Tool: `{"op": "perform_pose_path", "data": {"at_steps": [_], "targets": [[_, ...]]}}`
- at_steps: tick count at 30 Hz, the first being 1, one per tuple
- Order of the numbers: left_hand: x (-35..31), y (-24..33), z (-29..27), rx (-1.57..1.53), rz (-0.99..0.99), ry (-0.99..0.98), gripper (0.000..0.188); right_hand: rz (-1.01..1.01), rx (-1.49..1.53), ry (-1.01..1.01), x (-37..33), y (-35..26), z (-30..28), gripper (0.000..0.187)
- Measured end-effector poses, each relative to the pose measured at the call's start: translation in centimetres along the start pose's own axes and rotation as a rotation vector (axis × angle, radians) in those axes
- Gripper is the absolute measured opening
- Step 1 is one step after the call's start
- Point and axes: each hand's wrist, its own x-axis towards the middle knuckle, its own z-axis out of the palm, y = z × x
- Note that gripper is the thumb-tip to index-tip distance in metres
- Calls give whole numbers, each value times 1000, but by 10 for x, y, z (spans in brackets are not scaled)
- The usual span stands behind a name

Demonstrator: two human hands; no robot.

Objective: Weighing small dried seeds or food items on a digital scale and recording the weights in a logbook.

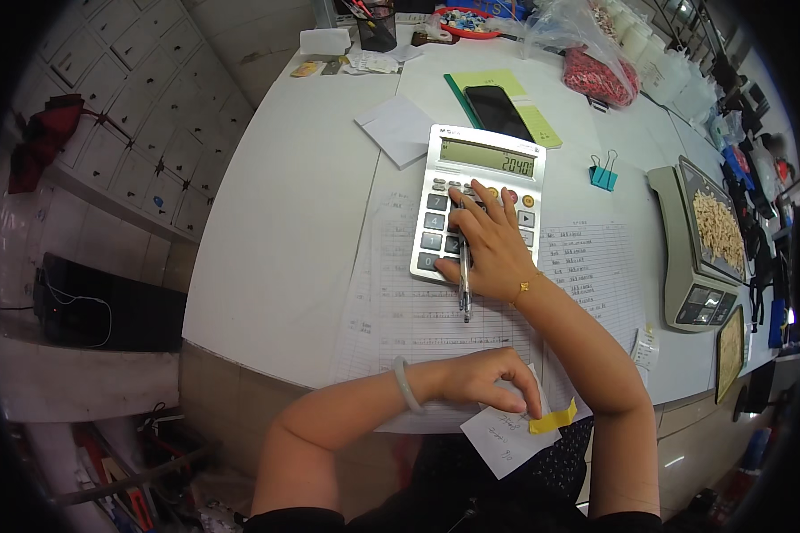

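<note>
Silver calculator (435, 220), lying at the far part of the ruled sheets (418, 322), long axis running away from the person, display (487, 158) outermost. Right hand (493, 244) atop it, clasping a clear pen (465, 289) roughly parallel to that axis. Left hand (482, 377), apart, curled at the sheets' near edge over a white slip (500, 444); grip cannot be told.

We seem to be in a workshop's office corner: on our white table (271, 231), a calculator (428, 222) lies on written sheets (587, 275), a pen cup (378, 34) and bagged red pieces (598, 75) sit toward the far edge, a weighing scale (689, 284) bears pale bits rightward, and small drawers (142, 93) line the wall beyond the left edge.
</note>
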Motion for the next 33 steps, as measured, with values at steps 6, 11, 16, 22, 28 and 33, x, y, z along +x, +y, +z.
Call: {"op": "perform_pose_path", "data": {"at_steps": [6, 11, 16, 22, 28, 33], "targets": [[3, 0, -1, 7, -7, -20, 41, -24, 11, 80, 20, 2, 2, 47], [1, 0, -2, 1, -24, 1, 40, -55, 70, 154, 24, -5, -5, 41], [1, 2, -1, 5, -11, -10, 39, -95, 31, 117, 9, -6, -8, 37], [0, -4, 2, 4, -17, 10, 40, 209, 185, 676, 2, 47, -9, 38], [1, -3, -7, -102, 55, 159, 50, 760, 936, 341, 12, 122, -11, 25], [4, 9, -2, -169, 60, 297, 62, 448, 935, 489, 20, 131, -8, 31]]}}
